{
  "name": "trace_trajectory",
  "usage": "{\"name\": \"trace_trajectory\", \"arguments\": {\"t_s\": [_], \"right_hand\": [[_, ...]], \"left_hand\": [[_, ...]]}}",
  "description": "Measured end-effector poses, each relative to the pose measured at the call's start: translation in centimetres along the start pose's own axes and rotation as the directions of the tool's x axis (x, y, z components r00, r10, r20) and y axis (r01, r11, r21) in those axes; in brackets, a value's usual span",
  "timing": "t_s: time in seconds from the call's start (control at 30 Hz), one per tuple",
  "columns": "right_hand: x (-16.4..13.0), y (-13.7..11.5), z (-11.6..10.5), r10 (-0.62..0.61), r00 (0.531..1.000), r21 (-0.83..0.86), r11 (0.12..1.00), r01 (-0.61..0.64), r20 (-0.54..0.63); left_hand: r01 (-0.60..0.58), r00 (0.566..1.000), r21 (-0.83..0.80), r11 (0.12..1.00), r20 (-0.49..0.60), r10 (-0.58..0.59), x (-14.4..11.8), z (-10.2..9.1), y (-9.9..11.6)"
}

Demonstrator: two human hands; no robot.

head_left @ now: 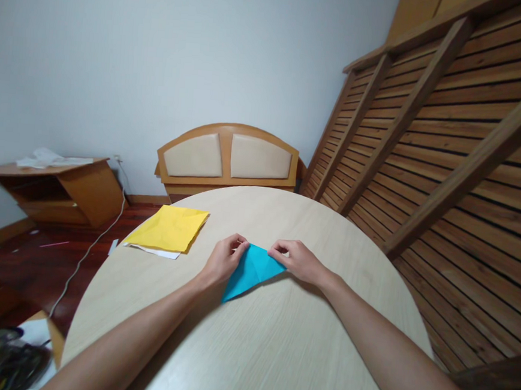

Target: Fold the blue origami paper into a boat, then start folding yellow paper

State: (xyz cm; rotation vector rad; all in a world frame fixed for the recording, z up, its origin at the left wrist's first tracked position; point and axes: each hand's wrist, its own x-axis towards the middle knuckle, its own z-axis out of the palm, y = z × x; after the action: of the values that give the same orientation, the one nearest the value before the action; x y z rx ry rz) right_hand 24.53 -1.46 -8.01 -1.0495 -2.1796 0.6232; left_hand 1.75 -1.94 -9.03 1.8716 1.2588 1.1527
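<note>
A folded sheet of blue paper [254, 269], roughly triangular with a crease across it, is held over the middle of the round table [251, 362]. My left hand [226, 257] pinches its upper left edge between thumb and fingers. At the upper right edge, my right hand [298, 260] grips it with thumb and forefinger. One pointed corner hangs toward the lower left, near the tabletop. To the left of my left hand lies yellow paper [167, 228], with white paper [159, 252] showing under its front edge.
A wooden headboard [227, 156] with pale panels stands behind the table. A large slatted wooden frame [428, 124] leans along the right. Left are a low cabinet [82, 193] with papers on top, a cable [88, 253] on the floor, and cluttered items [5, 349].
</note>
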Motion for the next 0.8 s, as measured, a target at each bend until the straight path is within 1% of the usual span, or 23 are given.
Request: {"name": "trace_trajectory", "arguments": {"t_s": [0.2,0.33,0.5,0.6,0.67,0.73,0.8], "right_hand": [[-0.1,0.5,-0.2,0.048,0.999,0.006,0.999,-0.048,0.003],[0.1,1.1,-0.3,0.085,0.996,-0.017,0.996,-0.085,0.008],[0.3,2.1,-0.4,0.096,0.995,-0.073,0.993,-0.097,-0.012],[0.2,2.4,-0.7,0.102,0.994,-0.096,0.990,-0.105,-0.032],[0.1,2.3,-1.0,0.110,0.993,-0.144,0.983,-0.117,-0.050],[0.0,1.9,-1.2,0.114,0.989,-0.193,0.973,-0.130,-0.089],[0.0,1.2,-1.2,0.108,0.986,-0.196,0.972,-0.131,-0.124]], "left_hand": [[0.020,0.996,0.058,0.998,-0.093,-0.014,0.4,-0.4,-0.5],[0.028,0.993,0.089,0.996,-0.120,-0.017,0.7,-0.6,-1.0],[0.019,0.988,0.110,0.994,-0.154,-0.002,0.8,-0.9,-1.5],[0.022,0.987,0.105,0.994,-0.158,-0.005,0.8,-1.2,-1.5],[0.025,0.988,0.089,0.996,-0.151,-0.011,0.8,-1.4,-1.3],[0.024,0.992,0.072,0.997,-0.125,-0.015,0.8,-1.4,-1.0],[0.024,0.997,0.060,0.998,-0.079,-0.019,0.6,-1.2,-0.7]]}}
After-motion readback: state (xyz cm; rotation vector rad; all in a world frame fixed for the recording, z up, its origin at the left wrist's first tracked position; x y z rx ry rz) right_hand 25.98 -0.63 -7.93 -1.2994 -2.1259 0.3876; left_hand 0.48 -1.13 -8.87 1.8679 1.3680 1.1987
